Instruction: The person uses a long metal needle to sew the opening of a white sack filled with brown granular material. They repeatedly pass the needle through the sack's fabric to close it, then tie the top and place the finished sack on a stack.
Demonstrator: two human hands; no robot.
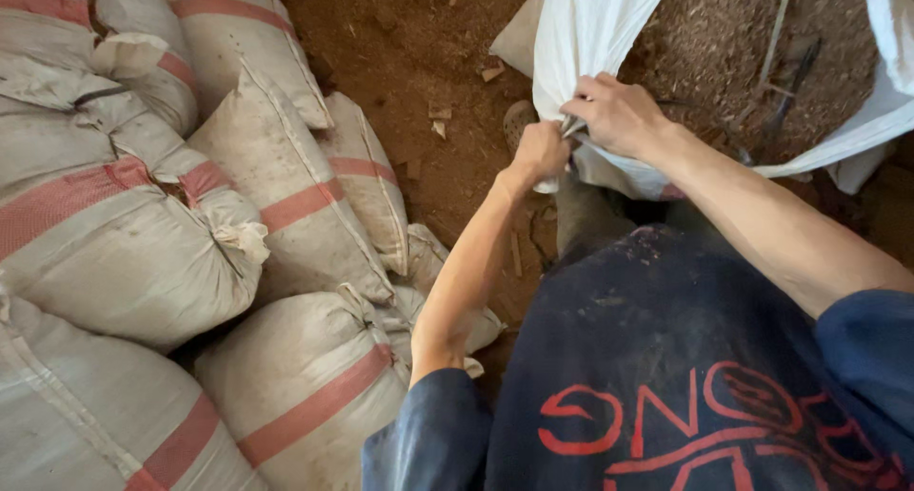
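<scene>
Both hands [581, 134] gripping white sack [590, 24], top cropped

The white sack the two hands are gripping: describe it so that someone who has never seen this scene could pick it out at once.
Start from the pile of filled sacks on the left, cross the reddish dirt floor to the upper right. There the left hand and right hand bunch the edge of the white sack. Unlike the dusty, red-striped, tied sacks, it is plain clean white and open.

Filled sacks [143, 234] with red stripes lie stacked on reddish dirt floor [400, 43].
</scene>
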